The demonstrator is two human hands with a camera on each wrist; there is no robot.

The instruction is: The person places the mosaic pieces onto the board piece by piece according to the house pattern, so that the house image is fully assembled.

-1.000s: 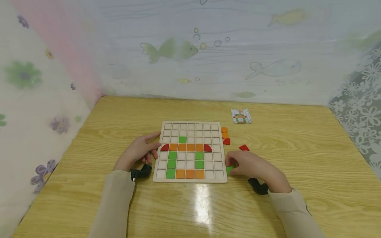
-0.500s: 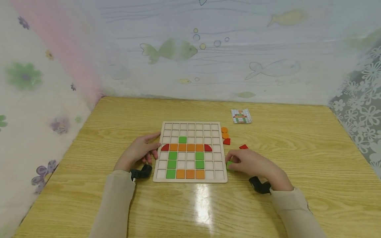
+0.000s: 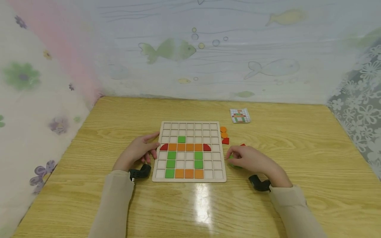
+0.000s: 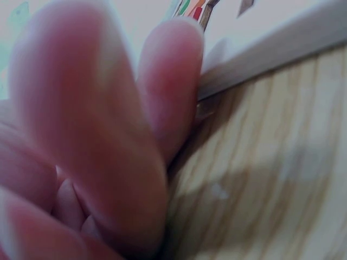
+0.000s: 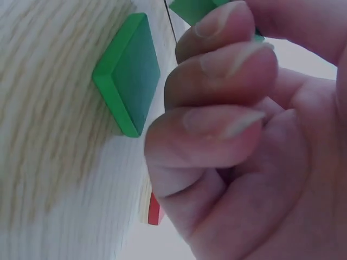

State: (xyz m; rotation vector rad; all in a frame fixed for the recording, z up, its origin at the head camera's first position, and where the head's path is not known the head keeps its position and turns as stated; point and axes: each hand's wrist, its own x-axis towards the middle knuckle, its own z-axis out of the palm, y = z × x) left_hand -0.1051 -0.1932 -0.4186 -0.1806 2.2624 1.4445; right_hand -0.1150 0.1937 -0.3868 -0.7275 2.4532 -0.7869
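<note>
A pale wooden grid board lies flat on the table with green and orange square tiles and two red rounded tiles set in its cells. At its left edge my left hand rests, thumb and forefinger touching the rim; its other fingers lie loosely beside the board. Just off the right edge my right hand pinches a green tile between thumb and forefinger, partly hidden by the fingers. In the right wrist view, a second green tile lies on the table beside the curled fingers.
Two orange discs and a red tile lie along the board's right edge. Another red tile shows behind my right hand. A small pattern card lies farther back, toward the fish-patterned wall covering.
My right hand has moved slightly up and away from the near edge, bringing the pinched green tile along; a second green tile shows under it. My left hand stays at the board.
</note>
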